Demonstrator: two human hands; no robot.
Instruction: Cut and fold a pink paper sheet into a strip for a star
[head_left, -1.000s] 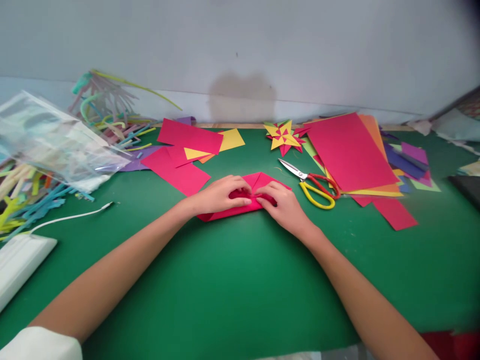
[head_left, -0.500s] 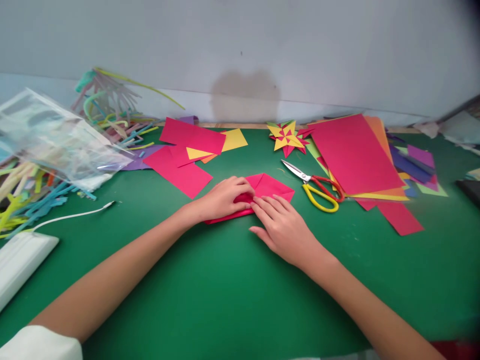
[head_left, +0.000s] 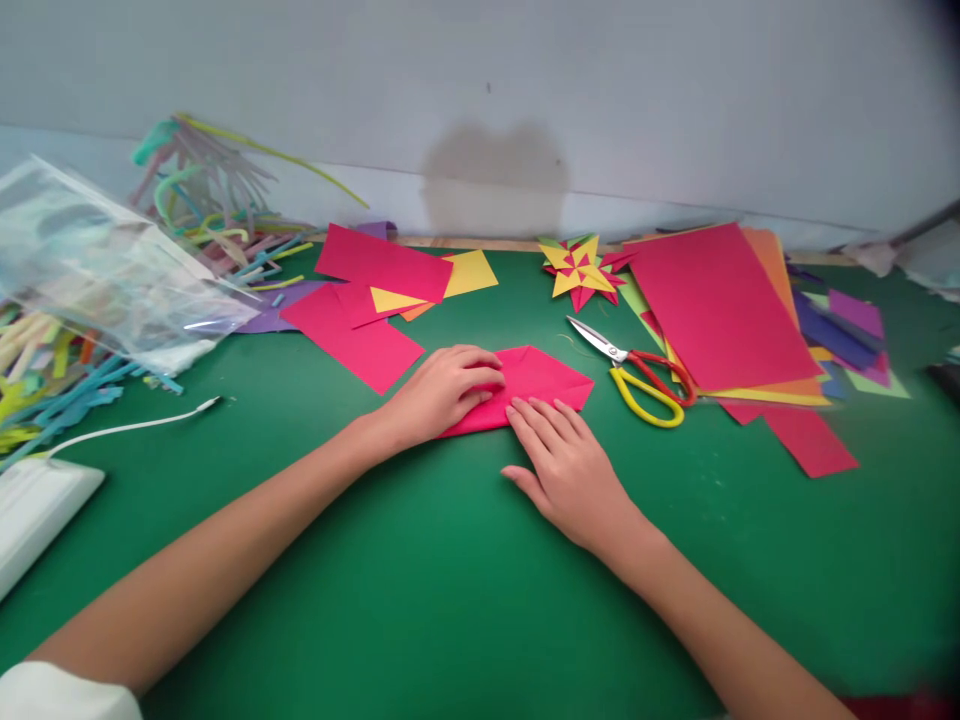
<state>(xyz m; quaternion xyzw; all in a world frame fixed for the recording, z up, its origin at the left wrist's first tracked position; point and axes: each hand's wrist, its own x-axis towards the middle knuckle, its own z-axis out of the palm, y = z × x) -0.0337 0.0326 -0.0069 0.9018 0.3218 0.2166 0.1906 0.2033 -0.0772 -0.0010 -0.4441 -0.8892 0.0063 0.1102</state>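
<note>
A folded sheet of red paper [head_left: 536,370] lies on the green table, with crease lines across it and a pointed outline at its right side. My left hand [head_left: 442,395] rests over its left end, fingers slightly bent and lying on the surface; the thumb is hidden. On the near edge, the fingertips of my right hand [head_left: 574,475] press down, fingers stretched out and the thumb spread apart from them. Part of the paper's left end is covered by my left hand.
Scissors [head_left: 630,375] lie right of the paper, below a red and yellow paper star [head_left: 579,272]. A stack of coloured sheets [head_left: 727,310] is on the right. Red cut pieces [head_left: 356,335], fuzzy sticks [head_left: 67,385], a plastic bag [head_left: 112,265] and a white device [head_left: 45,510] are left.
My left hand has lifted its curled fingers from a raised fold, which now lies flatter. My right fingers have spread along the near edge. The view has shifted slightly.
</note>
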